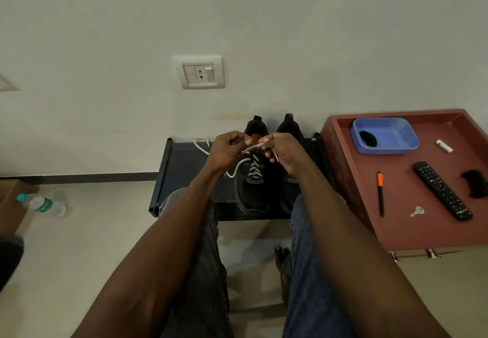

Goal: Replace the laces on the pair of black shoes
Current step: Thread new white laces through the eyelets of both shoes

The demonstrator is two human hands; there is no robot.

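Both hands pinch a white lace above two black shoes on a low black bench.

The left shoe (250, 179) and right shoe (289, 152) lie side by side on the bench (184, 168), long axes running away from the person, heels toward the wall and toes toward the knees. The left hand (227, 150) and right hand (284, 152) are closed, each pinching the lace (252, 148), which is stretched between them over the left shoe's tongue and hides part of it. A loose loop of lace lies left of the shoes. Right of the bench stands a red table (412, 232) with a blue tub (384, 135), pen (380, 193), key (417, 211) and remote (442, 191). A water bottle (41, 203) lies on the pale floor left of the bench; a wall socket (199, 72) sits above.
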